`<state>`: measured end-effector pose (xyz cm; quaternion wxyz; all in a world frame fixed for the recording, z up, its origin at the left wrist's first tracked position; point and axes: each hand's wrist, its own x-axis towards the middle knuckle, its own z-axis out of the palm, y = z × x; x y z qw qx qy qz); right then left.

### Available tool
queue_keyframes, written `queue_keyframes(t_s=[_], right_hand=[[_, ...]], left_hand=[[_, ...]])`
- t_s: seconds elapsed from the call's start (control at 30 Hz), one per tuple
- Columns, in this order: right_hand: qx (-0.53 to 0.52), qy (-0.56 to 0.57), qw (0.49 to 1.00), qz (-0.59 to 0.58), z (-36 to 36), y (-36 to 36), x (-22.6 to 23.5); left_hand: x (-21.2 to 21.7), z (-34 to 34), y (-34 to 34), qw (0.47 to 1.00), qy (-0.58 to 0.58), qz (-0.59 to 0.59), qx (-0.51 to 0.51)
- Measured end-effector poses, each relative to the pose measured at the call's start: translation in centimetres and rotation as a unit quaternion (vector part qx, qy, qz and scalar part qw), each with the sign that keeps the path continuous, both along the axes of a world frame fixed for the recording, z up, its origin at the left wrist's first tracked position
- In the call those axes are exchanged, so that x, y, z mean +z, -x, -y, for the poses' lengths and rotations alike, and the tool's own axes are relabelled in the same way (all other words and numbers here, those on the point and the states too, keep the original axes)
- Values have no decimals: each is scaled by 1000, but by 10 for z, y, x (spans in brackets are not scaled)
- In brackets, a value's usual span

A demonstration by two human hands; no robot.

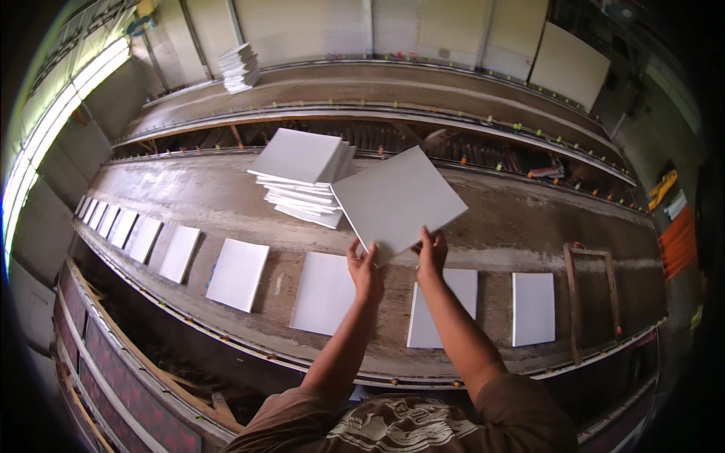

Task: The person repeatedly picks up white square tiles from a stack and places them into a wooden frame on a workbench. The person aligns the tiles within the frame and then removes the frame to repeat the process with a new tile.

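Note:
A flat white rectangular panel (400,200) is held up at an angle over the long brown table. My left hand (366,273) grips its near corner, thumb on the top face. Along the near right edge, my right hand (431,255) also has hold of it. Just behind and to the left stands an uneven stack of similar white panels (298,156). Below my hands, more panels lie in a row near the table's front edge: one (321,298) by my left forearm and another (458,294) partly covered by my right forearm.
The row of panels runs on to the far left, past a panel (238,275). Rightward lie a single panel (533,309) and an open wooden frame (610,291). Rails with small clips edge the table (483,226). A second stack (239,69) stands on the table behind.

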<state>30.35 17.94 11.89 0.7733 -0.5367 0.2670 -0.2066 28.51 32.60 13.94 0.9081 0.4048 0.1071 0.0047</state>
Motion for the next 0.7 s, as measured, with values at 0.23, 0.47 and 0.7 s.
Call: queue_keyframes(t_s=[0.23,0.47,0.7], right_hand=[[-31,-54,997,54,119,92,-6],[61,118,987,89,286,189,-11],[22,288,955,-62,403,279,-50]], left_hand=[[-49,83,82,990,71,32,-118],[9,147,142,959,-87,55,-265],[-15,258,201,920,-203,75,-326]])
